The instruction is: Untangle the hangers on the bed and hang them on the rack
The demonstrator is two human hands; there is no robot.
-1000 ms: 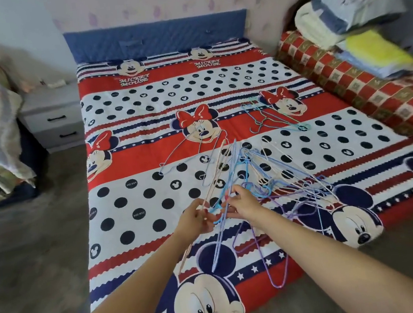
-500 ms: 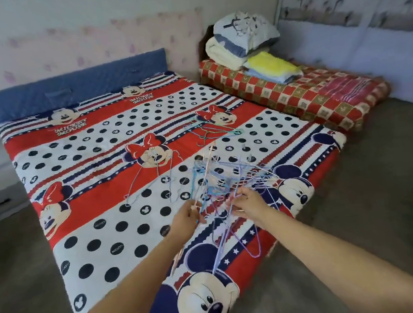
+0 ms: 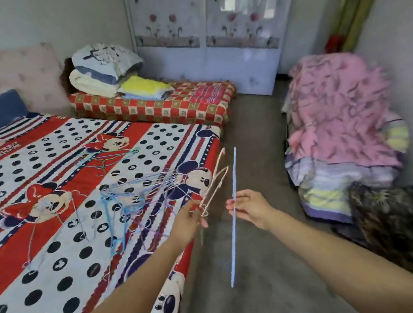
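My left hand (image 3: 192, 220) pinches a pale pink wire hanger (image 3: 214, 180) by its hook, lifted off the bed's foot corner. My right hand (image 3: 249, 209) pinches a light blue hanger (image 3: 234, 212), seen edge-on as a thin upright line over the floor. A tangle of blue, purple and white hangers (image 3: 137, 198) lies on the cartoon-print bed (image 3: 53, 227), just left of my left hand. A few more hangers (image 3: 106, 158) lie farther up the bed. No rack is in view.
A low red checked mattress (image 3: 168, 106) with folded bedding (image 3: 106, 69) lies beyond the bed. A pile of pink and striped blankets (image 3: 338, 119) stands at the right, dark patterned fabric (image 3: 402, 215) in front of it. Grey floor (image 3: 251, 150) runs between bed and pile toward a white wardrobe (image 3: 206, 39).
Both hands have lifted away from the tangle, each with one hanger pulled free. The view has swung right, from the bed toward the floor and the blanket pile.
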